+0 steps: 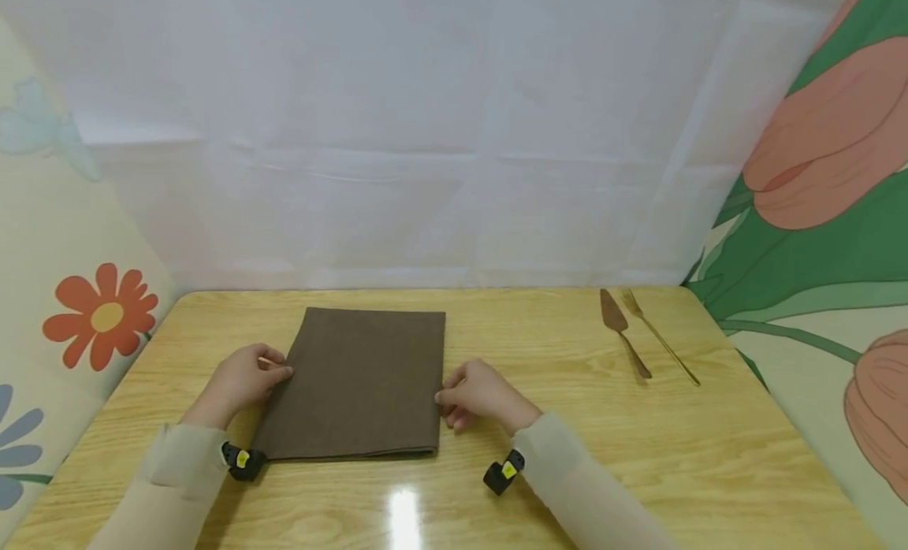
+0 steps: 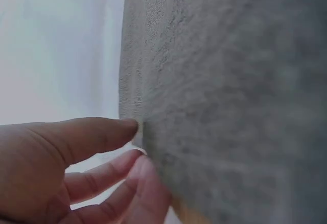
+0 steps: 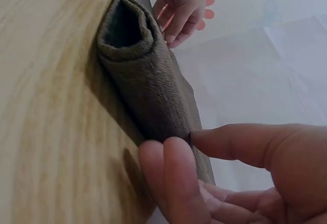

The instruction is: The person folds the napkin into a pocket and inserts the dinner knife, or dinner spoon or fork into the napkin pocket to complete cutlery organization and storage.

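A folded dark brown cloth point(image 1: 362, 384) lies on the wooden table, with its folded layers open to sight at the near right corner in the right wrist view. My left hand point(image 1: 244, 380) pinches the cloth's left edge, thumb above and fingers curled under. On the opposite side, my right hand point(image 1: 478, 396) pinches the right folded edge between thumb point(image 3: 230, 139) and fingers. Seen from the left wrist, the cloth point(image 2: 219, 91) is close and blurred, so its underside there is hidden.
To the right on the table point(image 1: 553, 361) lie a brownish cake server point(image 1: 613, 314) and a gold-coloured fork point(image 1: 660, 337), side by side. A white sheet point(image 1: 440, 140) hangs behind the table's far edge. Flower-patterned hangings point(image 1: 816, 298) flank both sides.
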Tool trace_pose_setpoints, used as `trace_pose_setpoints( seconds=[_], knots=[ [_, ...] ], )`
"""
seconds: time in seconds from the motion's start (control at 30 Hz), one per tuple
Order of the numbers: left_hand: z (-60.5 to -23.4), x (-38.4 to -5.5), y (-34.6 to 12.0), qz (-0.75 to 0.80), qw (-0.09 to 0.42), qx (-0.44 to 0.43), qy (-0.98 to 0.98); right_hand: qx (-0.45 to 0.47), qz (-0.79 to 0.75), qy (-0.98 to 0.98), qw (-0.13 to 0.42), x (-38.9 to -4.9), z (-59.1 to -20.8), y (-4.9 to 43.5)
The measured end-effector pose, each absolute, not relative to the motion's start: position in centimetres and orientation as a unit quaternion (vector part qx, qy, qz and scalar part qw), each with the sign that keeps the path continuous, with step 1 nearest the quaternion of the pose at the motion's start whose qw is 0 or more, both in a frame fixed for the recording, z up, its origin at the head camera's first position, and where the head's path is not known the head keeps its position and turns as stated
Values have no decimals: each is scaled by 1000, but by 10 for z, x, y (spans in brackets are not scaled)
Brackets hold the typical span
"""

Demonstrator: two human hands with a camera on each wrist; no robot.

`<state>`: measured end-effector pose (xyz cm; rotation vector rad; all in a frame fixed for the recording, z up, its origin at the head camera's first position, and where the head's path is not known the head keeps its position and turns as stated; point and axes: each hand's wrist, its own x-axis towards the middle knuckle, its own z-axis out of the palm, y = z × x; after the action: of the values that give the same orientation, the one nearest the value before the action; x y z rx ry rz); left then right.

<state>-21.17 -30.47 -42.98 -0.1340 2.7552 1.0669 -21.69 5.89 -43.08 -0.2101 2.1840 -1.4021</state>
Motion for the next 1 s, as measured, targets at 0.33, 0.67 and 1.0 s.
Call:
trace_pose_setpoints(
  seconds=[0.33,0.67,1.0],
  knots=[
    [-429,-193,-295,353,94,-35,930,-93,-528,796,280,-214,-440,62],
    [-433,-192,-268,393,107,10,913,-95,-439,866,220,-229,-433,94],
    [-437,-187,-236,393,90,78,912,-108,-354,906,207,-231,-421,132]
  ],
)
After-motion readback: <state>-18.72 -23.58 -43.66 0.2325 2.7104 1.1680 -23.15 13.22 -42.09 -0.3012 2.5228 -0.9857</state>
